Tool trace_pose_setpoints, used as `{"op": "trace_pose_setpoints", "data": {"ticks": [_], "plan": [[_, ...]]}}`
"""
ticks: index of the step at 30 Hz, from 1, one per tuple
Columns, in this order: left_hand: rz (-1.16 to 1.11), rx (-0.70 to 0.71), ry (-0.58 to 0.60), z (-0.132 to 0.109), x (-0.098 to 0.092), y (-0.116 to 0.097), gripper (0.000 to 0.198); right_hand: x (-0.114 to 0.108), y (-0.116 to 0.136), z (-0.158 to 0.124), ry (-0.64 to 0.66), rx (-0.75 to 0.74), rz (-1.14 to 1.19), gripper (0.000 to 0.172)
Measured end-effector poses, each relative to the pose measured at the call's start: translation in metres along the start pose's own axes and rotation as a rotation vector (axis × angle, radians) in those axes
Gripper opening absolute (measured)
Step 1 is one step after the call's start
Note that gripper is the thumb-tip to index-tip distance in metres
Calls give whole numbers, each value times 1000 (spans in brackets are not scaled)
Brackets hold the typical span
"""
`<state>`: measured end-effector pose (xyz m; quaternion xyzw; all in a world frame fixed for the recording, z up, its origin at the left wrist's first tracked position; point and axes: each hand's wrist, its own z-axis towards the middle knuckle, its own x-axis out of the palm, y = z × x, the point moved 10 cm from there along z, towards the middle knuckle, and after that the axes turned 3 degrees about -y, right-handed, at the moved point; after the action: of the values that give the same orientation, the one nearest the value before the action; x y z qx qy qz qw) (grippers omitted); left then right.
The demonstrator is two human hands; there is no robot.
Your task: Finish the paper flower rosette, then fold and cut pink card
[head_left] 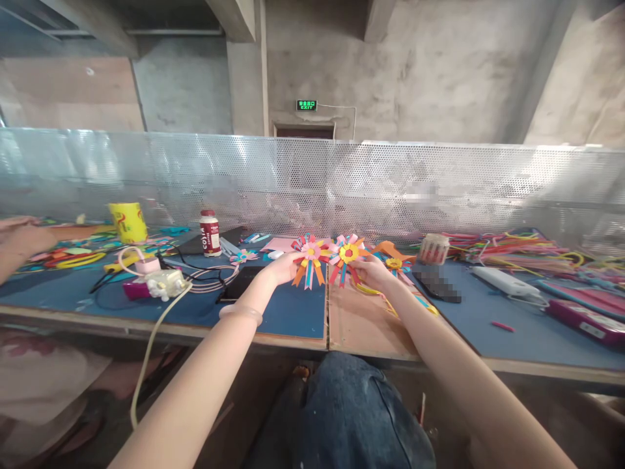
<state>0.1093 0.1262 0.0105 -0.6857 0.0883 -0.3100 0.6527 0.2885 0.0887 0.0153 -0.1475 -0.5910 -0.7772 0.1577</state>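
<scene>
Above the middle of the workbench (303, 312) I hold up two colourful strip flowers side by side. My left hand (286, 268) grips a flower with a pink centre (311, 253) and red, orange, pink and blue strips. In my right hand (375, 270) is a flower with a yellow centre (348, 253) and pink, red and blue strips. The two flowers nearly touch; the fingertips are partly hidden behind them. Just beyond my right hand lies an orange and yellow flower (394, 263). Another flower, blue and pink (243, 256), rests to the left.
Left on the bench are a power strip (166, 284) with a hanging cable, a coffee bottle (209, 233) and a yellow tin (127, 222). A co-worker's hand (27, 236) is at far left. Right are a clear jar (434, 249), coloured strips (493, 249) and a white device (502, 281). A perforated metal screen (390, 182) stands behind.
</scene>
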Motion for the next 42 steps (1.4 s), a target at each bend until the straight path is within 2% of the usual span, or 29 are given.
{"op": "trace_pose_setpoints", "data": {"ticks": [8, 15, 22, 30, 35, 42], "plan": [[0, 74, -18, 1, -5, -6, 17, -6, 1, 1, -27, -11, -29, 30], [-1, 114, -13, 4, -7, -9, 29, -8, 5, 3, -46, -48, -69, 37], [-15, 129, -18, 7, -10, -10, 32, -10, 7, 5, -48, -85, -98, 41], [-41, 167, -42, 6, -11, -15, 31, -9, 8, 5, -33, -88, -115, 36], [-37, 117, -21, 4, -8, -11, 35, -9, 8, 4, -44, -88, -116, 36], [-79, 29, -68, 5, -12, -5, 34, -6, 10, 2, -40, -85, -91, 36]]}}
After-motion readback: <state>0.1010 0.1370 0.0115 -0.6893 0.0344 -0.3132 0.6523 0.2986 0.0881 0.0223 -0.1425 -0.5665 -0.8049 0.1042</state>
